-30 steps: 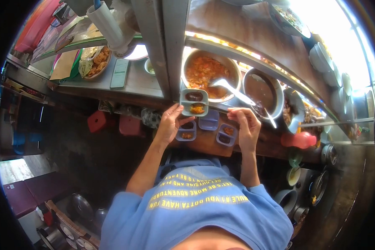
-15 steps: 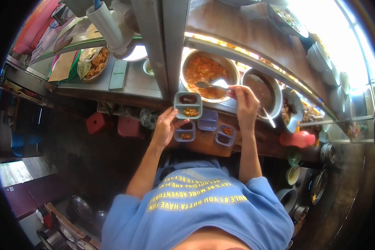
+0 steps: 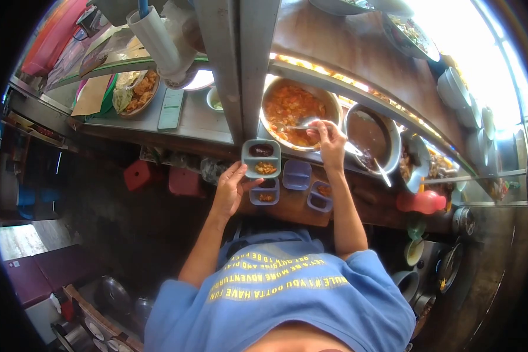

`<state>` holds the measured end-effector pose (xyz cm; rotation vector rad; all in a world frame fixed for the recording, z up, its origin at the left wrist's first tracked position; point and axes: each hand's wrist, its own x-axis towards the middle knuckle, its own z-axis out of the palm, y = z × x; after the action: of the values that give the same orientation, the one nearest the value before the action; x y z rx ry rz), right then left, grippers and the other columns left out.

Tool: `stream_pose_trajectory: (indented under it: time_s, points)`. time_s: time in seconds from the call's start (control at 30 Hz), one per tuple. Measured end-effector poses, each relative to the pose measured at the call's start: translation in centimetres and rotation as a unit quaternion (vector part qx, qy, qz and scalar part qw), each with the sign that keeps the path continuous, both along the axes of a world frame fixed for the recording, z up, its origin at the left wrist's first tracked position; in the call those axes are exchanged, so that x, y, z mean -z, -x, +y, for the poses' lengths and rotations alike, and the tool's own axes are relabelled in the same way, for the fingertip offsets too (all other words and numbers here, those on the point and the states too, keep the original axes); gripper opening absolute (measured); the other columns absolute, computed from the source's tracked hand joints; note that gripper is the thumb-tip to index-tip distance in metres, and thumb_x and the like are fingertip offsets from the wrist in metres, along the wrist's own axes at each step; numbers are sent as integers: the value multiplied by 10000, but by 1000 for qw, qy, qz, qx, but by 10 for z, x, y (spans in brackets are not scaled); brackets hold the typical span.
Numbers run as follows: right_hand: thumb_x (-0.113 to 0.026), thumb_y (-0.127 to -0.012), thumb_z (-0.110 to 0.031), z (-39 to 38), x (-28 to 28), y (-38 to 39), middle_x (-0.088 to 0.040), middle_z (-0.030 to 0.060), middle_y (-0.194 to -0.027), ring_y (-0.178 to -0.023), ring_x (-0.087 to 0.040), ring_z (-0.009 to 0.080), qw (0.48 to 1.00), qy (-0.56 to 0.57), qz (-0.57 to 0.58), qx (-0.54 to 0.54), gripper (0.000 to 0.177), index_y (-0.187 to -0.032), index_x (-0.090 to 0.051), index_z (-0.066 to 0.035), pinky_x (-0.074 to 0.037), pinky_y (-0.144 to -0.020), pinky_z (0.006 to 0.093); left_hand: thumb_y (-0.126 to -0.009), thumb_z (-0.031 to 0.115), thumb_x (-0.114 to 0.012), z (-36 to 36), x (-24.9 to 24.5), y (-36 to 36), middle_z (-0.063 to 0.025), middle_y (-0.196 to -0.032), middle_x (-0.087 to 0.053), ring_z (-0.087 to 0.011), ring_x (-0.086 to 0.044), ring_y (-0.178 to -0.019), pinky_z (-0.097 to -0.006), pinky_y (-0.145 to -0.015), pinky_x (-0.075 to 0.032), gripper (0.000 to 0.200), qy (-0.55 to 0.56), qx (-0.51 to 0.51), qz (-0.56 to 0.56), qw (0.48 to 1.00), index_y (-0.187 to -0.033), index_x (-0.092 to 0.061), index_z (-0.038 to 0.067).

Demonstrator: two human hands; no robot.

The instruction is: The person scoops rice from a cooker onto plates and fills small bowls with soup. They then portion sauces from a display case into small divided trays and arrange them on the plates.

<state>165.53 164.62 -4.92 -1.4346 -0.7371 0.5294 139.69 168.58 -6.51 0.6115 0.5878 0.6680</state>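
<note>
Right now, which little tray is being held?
The grey-green tray, gripped by the left hand; the three purple trays lie on the board.

Blue T-shirt [image 3: 287,311], lower centre of frame, short loose sleeves. Yellow block lettering [image 3: 276,276] in curved rows across chest. Forearms uncovered; left hand [image 3: 232,189], right hand [image 3: 330,139] bare.

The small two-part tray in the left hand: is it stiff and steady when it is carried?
The tray is probably light and fairly stiff: the left hand holds it from one side and it shows no sag. It may tip easily, since only that side is gripped. Its dark sauce could spill if tilted.
</note>
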Motion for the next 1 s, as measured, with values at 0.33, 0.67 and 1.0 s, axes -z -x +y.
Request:
stream_pose_trajectory:
  time_s: [0.33,0.67,1.0]
  points:
    - [-562,-934,-96,-16,-6,-15,-673,131,-890,-743,-671,157,990,-62,125,29,166,-968,-626,53,-566,-719,239,-978,133,-442,5,-5,-7,-76,-1065,-608,-165,-603,-1004,-345,-845,-557,236,2,2,3,1000,-1138,-552,-1]
    - [-553,-939,-101,-67,-69,4,-677,124,-872,-740,-662,148,993,-48,109,-6,163,-946,-650,29,-558,-710,239,-977,123,-449,6,-11,-21,-71,-1067,-619,-158,-622,-992,-348,-847,-569,236,2,13,-16,1000,-1152,-545,-4]
    - [-532,-937,-27,-73,-84,46,-658,121,-926,-805,-638,139,989,-12,-53,-136,133,-967,-621,68,-540,-761,265,-976,128,-444,1,-11,-26,-78,-1079,-621,-159,-623,-975,-340,-811,-574,240,-5,34,-27,999,-1151,-546,-2]
